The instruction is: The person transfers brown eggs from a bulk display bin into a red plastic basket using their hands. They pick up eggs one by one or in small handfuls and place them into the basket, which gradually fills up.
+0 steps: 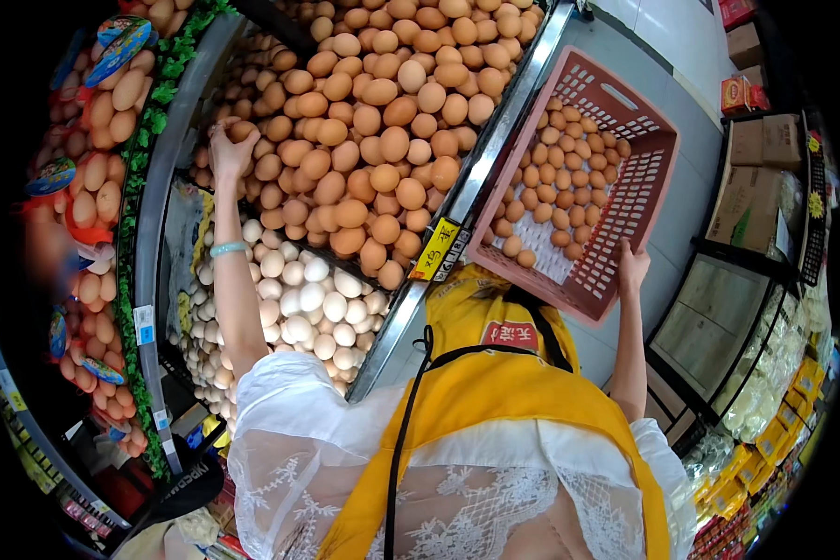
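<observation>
My left hand reaches to the far left of a heap of brown eggs, its fingers curled round a brown egg. A pale green bangle is on that wrist. On my right, a reddish-pink plastic basket with slotted walls tilts beside the display's metal edge. Brown eggs cover much of its bottom, with part of a pale liner showing at the near end. My right hand grips the basket's near right rim; some of its fingers are hidden behind the wall.
White and cream eggs lie in the nearer section, behind a dark divider. A yellow price tag sits on the metal edge. Netted eggs hang left beyond green leaf trim. Shelves with cardboard boxes stand right.
</observation>
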The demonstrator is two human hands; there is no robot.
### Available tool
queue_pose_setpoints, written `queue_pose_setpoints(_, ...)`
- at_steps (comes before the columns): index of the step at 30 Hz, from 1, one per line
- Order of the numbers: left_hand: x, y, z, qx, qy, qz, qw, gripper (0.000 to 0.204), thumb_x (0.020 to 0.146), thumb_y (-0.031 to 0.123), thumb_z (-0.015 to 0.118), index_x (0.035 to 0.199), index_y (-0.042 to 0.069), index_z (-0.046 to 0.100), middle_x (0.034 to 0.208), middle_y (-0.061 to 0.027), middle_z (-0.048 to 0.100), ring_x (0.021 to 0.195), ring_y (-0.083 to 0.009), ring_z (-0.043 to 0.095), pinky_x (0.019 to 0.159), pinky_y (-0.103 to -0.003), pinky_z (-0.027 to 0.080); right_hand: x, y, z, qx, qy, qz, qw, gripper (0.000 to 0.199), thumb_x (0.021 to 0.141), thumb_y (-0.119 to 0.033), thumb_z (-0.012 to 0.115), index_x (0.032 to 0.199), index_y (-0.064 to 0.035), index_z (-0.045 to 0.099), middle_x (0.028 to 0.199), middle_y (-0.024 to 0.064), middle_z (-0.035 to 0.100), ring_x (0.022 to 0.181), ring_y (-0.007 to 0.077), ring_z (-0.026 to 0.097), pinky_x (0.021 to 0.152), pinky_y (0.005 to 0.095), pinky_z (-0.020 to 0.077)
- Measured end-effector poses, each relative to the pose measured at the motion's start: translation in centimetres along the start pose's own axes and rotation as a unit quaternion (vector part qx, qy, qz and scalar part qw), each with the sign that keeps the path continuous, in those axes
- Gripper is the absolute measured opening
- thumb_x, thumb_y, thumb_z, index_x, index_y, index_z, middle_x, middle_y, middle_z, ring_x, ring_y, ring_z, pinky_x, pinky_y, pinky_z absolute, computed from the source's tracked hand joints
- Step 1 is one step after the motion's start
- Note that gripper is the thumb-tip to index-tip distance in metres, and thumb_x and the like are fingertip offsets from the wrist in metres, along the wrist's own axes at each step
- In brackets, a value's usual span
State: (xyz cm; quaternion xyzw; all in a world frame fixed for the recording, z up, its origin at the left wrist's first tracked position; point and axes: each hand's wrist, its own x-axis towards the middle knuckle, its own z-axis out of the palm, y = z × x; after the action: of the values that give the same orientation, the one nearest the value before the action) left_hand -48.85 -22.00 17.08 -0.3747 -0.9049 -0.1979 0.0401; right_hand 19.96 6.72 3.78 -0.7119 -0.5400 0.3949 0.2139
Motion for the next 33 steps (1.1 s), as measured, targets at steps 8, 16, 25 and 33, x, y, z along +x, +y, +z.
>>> queue_pose_setpoints(8, 1.4, 3.4, 2.6, -0.014, -0.058, -0.068, 0.996, 0.047, 0.074, 0.028, 0.074, 0.111, 0.004, 0.057, 0.104, -0.0144, 0.06, 0.091, -0.0266, 0.059, 0.08, -0.037, 0.048, -0.8, -0.2, -0.2, -0.024, 0.033, -0.033, 0.999, 0.03, 0.082, -0.021, 0.062, 0.1, 0.0034, 0.064, 0.089, 0.0136, 0.069, 0.082, 0.0215, 0.065, 0.077, 0.0331, 0.0481)
queue_pose_setpoints(16, -2.1, 11.1, 1.3, -0.118, 0.2, 0.061, 0.971, 0.041, 0.078, 0.023, 0.073, 0.107, -0.001, 0.058, 0.092, -0.0102, 0.06, 0.074, -0.0189, 0.058, 0.066, -0.031, 0.049, 0.1, 1.6, 0.2, -0.066, 0.058, -0.112, 0.99, 0.033, 0.082, -0.025, 0.059, 0.096, 0.0051, 0.063, 0.074, 0.0106, 0.065, 0.066, 0.0151, 0.06, 0.064, 0.0315, 0.0474)
queue_pose_setpoints(25, -17.9, 39.8, 15.6, -0.205, -0.428, 0.34, 0.812, 0.032, 0.082, 0.023, 0.061, 0.106, 0.002, 0.062, 0.094, -0.0189, 0.064, 0.087, -0.0312, 0.063, 0.071, -0.041, 0.05, -0.4, -0.1, 0.0, -0.066, 0.082, -0.037, 0.994, 0.033, 0.075, -0.027, 0.062, 0.089, 0.0024, 0.065, 0.083, 0.0252, 0.064, 0.085, 0.0408, 0.062, 0.077, 0.0445, 0.0485)
queue_pose_setpoints(33, -25.4, 43.5, 32.9, 0.14, -0.628, 0.437, 0.629, 0.032, 0.074, 0.023, 0.063, 0.098, 0.004, 0.066, 0.103, -0.0194, 0.064, 0.095, -0.0334, 0.063, 0.079, -0.04, 0.051, -0.8, -0.3, 0.3, -0.051, 0.07, -0.041, 0.995, 0.032, 0.077, -0.029, 0.061, 0.088, 0.0011, 0.062, 0.083, 0.0248, 0.063, 0.086, 0.0425, 0.061, 0.077, 0.0449, 0.0475)
